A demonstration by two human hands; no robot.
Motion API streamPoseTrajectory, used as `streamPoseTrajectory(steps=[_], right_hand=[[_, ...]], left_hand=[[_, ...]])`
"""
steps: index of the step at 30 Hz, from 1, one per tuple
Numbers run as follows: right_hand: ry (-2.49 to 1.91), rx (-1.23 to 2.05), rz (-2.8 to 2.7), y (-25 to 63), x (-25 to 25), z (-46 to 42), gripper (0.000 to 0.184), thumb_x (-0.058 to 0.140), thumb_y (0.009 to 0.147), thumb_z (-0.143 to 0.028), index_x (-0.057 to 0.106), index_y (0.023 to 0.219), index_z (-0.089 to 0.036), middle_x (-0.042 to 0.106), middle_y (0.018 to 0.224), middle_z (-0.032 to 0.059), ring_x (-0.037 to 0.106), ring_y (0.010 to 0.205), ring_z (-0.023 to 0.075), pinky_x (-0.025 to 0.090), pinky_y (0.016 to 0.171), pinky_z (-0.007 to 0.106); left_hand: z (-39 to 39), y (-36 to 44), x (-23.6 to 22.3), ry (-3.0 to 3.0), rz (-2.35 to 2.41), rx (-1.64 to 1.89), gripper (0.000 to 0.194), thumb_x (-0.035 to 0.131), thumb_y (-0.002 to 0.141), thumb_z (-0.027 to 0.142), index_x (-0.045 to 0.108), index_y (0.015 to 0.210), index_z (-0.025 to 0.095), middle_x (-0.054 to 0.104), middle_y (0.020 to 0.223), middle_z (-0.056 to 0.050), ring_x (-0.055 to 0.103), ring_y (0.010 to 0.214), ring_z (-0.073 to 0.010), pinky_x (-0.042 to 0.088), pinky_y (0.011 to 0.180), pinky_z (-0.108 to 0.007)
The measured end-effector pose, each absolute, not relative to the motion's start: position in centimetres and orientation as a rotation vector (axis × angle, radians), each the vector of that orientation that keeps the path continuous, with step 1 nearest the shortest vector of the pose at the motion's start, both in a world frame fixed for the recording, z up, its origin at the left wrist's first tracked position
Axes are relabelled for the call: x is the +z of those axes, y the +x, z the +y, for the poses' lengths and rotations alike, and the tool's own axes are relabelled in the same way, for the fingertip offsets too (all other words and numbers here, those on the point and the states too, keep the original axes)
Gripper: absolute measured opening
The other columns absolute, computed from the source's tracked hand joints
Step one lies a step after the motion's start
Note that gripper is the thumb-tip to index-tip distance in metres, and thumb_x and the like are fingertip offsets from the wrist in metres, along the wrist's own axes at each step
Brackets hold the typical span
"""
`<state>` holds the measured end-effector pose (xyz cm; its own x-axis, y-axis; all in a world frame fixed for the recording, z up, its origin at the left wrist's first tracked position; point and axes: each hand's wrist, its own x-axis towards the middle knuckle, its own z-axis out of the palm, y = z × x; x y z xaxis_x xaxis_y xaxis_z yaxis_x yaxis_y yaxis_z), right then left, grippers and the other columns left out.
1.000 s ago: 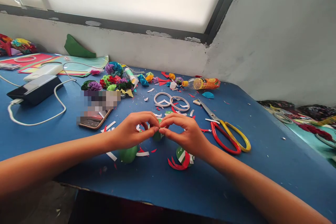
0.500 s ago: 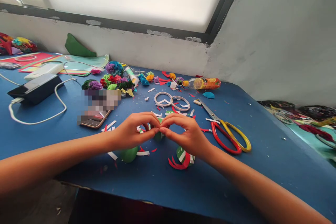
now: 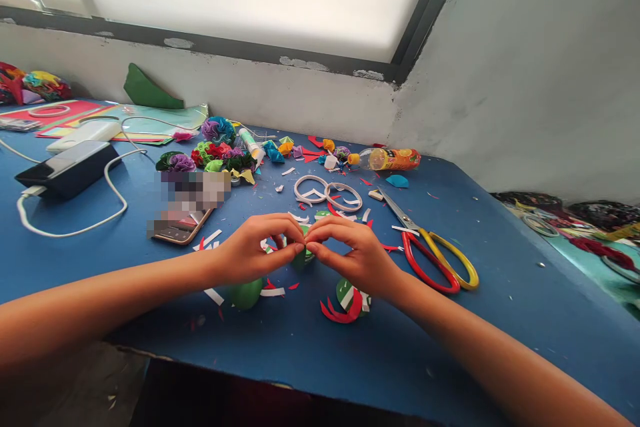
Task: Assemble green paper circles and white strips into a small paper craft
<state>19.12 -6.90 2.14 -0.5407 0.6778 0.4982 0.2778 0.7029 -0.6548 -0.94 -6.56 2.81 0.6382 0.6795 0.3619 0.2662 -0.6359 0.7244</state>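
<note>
My left hand [image 3: 273, 247] and my right hand [image 3: 347, 247] meet fingertip to fingertip above the middle of the table. Both pinch a small green paper piece [image 3: 301, 258], which hangs below the fingers and is partly hidden by them. Under my left wrist lies a round green paper piece [image 3: 246, 294]. Close to my right wrist is a green paper piece with white strips [image 3: 344, 291], and a curved red paper strip [image 3: 353, 310] lies over it. White and red paper scraps [image 3: 273, 292] are scattered around both hands.
Scissors [image 3: 425, 237] with red and yellow handles lie to the right. Behind my hands are two white rings [image 3: 327, 192] and a drink bottle [image 3: 390, 159]. Paper flowers [image 3: 220, 150], a phone [image 3: 183, 230] and a cabled black box [image 3: 70, 167] are on the left.
The right fingertips have shifted very slightly, and a little more of the green paper piece shows beneath them. Everything else looks the same.
</note>
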Motion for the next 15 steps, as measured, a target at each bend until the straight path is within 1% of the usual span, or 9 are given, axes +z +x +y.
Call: streamPoseTrajectory(steps=[4,11,15], right_hand=[[-0.715,0.64,-2.134,19.13,2.11,-6.86,0.01,0.054,0.081,-0.023,0.061,0.084,-0.017,0.063,0.085,0.0018,0.058,0.081,0.0074,0.048,0.076,0.021],[-0.705,0.653,-2.108,19.05,2.09,-6.86,0.01,0.059,0.078,-0.024,0.062,0.083,-0.017,0.063,0.084,0.0017,0.058,0.078,0.007,0.049,0.073,0.019],[-0.709,0.682,-2.079,19.02,2.02,-6.85,0.01,0.06,0.077,-0.026,0.063,0.08,-0.017,0.063,0.082,0.0019,0.059,0.077,0.0079,0.049,0.073,0.021]], left_hand=[[-6.55,-0.93,2.82,2.204,0.749,0.838,0.016,0.049,0.083,0.025,0.059,0.083,0.013,0.06,0.085,-0.005,0.055,0.074,-0.0063,0.046,0.066,-0.016],[-6.65,-0.97,2.92,2.207,0.745,0.842,0.016,0.048,0.084,0.024,0.058,0.083,0.013,0.06,0.086,-0.005,0.055,0.075,-0.0062,0.045,0.066,-0.016],[-6.69,-0.99,2.84,2.224,0.703,0.859,0.016,0.047,0.084,0.024,0.059,0.083,0.012,0.06,0.085,-0.006,0.055,0.075,-0.0069,0.046,0.066,-0.017]])
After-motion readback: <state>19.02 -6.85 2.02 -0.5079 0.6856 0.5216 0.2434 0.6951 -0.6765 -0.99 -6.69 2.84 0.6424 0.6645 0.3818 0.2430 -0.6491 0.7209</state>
